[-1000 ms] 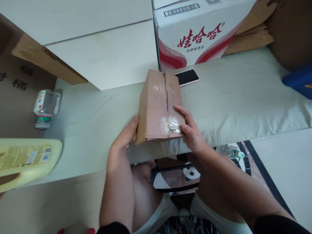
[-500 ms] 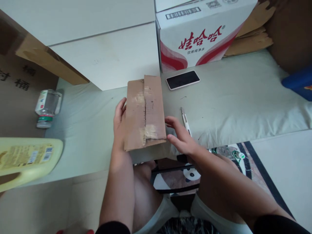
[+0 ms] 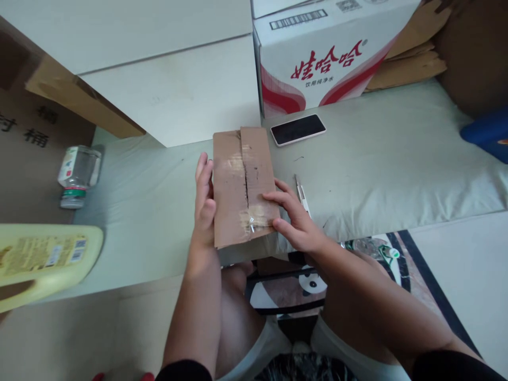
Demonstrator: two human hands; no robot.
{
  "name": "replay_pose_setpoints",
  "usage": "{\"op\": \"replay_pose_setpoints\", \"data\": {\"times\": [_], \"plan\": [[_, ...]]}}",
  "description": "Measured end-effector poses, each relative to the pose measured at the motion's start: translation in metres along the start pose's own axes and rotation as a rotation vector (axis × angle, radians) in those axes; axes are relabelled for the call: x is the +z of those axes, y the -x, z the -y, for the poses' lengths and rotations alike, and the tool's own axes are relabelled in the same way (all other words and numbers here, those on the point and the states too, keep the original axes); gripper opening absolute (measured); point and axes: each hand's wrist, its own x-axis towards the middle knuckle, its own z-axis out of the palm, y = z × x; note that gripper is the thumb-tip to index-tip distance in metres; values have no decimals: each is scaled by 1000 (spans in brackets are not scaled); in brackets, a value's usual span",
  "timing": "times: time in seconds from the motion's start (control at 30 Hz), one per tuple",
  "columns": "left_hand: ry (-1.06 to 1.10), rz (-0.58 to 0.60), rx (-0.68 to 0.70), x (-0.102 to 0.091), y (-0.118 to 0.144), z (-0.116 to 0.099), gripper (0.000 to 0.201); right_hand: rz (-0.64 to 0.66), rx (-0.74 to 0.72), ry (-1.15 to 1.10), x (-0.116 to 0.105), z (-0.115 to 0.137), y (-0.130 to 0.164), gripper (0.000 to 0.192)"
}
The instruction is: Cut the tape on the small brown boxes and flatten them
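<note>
A small brown cardboard box (image 3: 232, 196), its two top flaps closed along a centre seam, sits on the pale-green cloth surface. Old tape marks and a shiny strip show along that seam. My left hand (image 3: 205, 198) lies against the box's left side with its fingers stretched out. On the other side, my right hand (image 3: 293, 217) holds the near right corner, with fingertips on the top flap and the thumb at the front edge. Just right of the box, partly behind my right hand, lies a slim white utility knife (image 3: 301, 194).
A black-screened phone (image 3: 298, 130) lies behind the knife. Large white boxes (image 3: 174, 90) and a red-and-white carton (image 3: 313, 74) stand at the back. At left are a clear bottle (image 3: 79, 172) and a yellow jug (image 3: 47, 259). A blue object (image 3: 486, 135) is at far right.
The box has shifted slightly to the right and its top has turned a little. My right hand has come from beside the box onto its top corner. My left fingers have straightened.
</note>
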Motion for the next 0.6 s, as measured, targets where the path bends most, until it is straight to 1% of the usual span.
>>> {"op": "replay_pose_setpoints", "data": {"times": [0.1,0.27,0.4,0.6], "plan": [[58,41,0,-3,-6,6,70,-12,9,-12,2,0,0,48],[162,30,19,-1,-12,15,61,-11,15,-25,4,3,-2,46],[150,-12,32,1,-10,13,60,-19,0,-53,5,4,-3,43],[82,6,-6,-2,-12,15,66,-51,-29,13,5,4,-5,43]]}}
